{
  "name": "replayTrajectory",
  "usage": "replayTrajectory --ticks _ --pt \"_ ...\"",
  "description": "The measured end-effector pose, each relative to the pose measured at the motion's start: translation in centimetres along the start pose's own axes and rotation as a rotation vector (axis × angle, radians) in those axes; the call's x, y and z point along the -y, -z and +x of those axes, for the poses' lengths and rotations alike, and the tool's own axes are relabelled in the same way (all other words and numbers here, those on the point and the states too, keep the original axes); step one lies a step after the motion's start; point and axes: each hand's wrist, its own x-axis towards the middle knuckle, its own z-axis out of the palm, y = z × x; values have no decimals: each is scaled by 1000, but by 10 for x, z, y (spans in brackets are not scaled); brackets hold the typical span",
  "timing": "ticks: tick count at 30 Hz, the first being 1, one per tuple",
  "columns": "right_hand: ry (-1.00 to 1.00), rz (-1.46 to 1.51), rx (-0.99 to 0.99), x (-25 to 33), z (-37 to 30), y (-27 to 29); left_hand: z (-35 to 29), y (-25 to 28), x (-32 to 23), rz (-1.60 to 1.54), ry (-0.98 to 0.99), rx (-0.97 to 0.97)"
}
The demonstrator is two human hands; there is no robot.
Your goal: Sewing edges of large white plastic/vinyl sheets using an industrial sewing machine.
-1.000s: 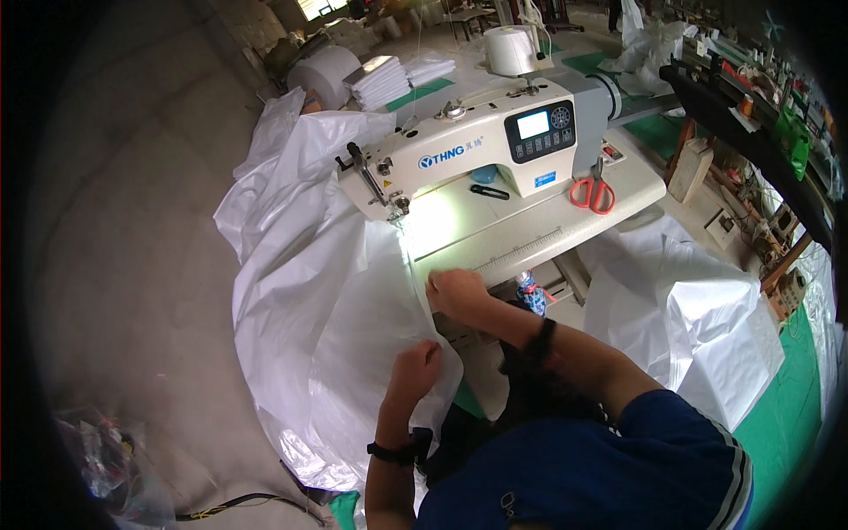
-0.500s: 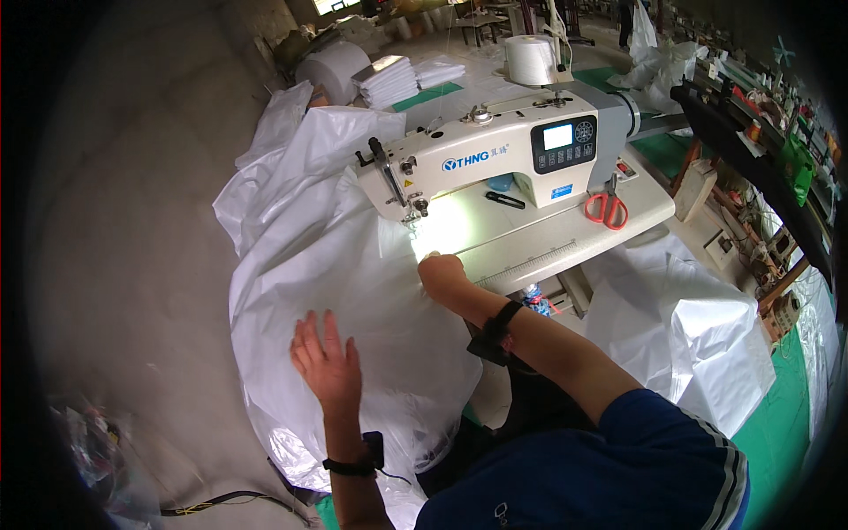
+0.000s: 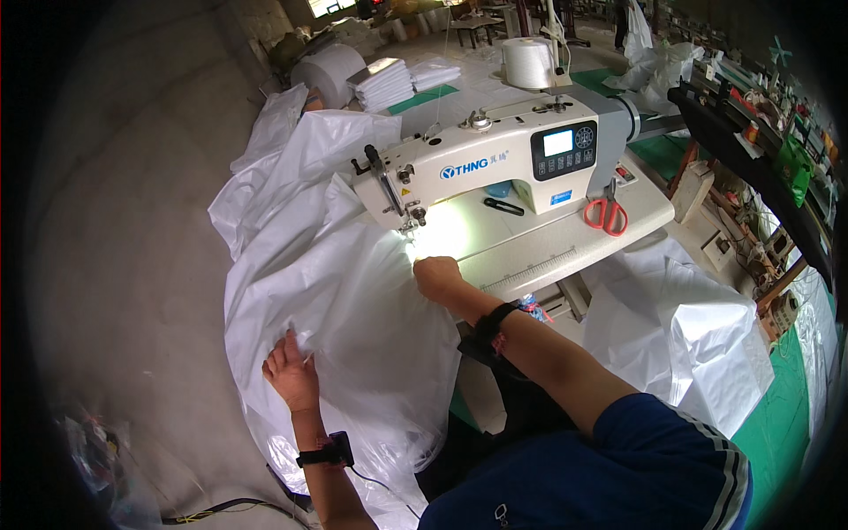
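A large white plastic sheet (image 3: pixel 353 309) hangs in folds over the left end of a white sewing machine (image 3: pixel 481 159) and down to my lap. My right hand (image 3: pixel 437 278) is closed on the sheet's edge, just in front of the lit needle area; its fingertips are partly hidden. Lower left, my left hand (image 3: pixel 291 380) lies against the sheet, its fingers slightly bent and apart, the thumb away from the index finger. A black strap sits on each wrist.
Red-handled scissors (image 3: pixel 606 214) and a small black tool (image 3: pixel 503 206) lie on the machine bed. A white thread cone (image 3: pixel 530 62) stands behind, with stacked white sheets (image 3: pixel 384 84) at the back left. More white sheeting (image 3: pixel 680 327) hangs at the right.
My left hand has moved left and down, its fingers bending more. My right hand has shifted slightly left, still at the sheet's edge. The sheet's folds have shifted near the machine head.
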Motion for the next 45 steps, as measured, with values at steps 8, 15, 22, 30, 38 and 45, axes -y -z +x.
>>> replayTrajectory --ticks 8,15,22,30,38,45 --pt "24 20 -68 -3 2 -3 2 15 35 71 -36 -76" --pt "11 27 -21 -1 1 3 9 45 102 271 118 -163" --pt "3 20 2 0 -1 7 16 74 124 319 102 -200" --pt "46 3 -38 -4 -3 6 10 102 144 332 178 -206" --pt "35 -22 -19 -2 -3 7 10 139 137 334 44 -308" --pt "34 -37 6 -4 -2 6 16 173 126 303 9 -372"
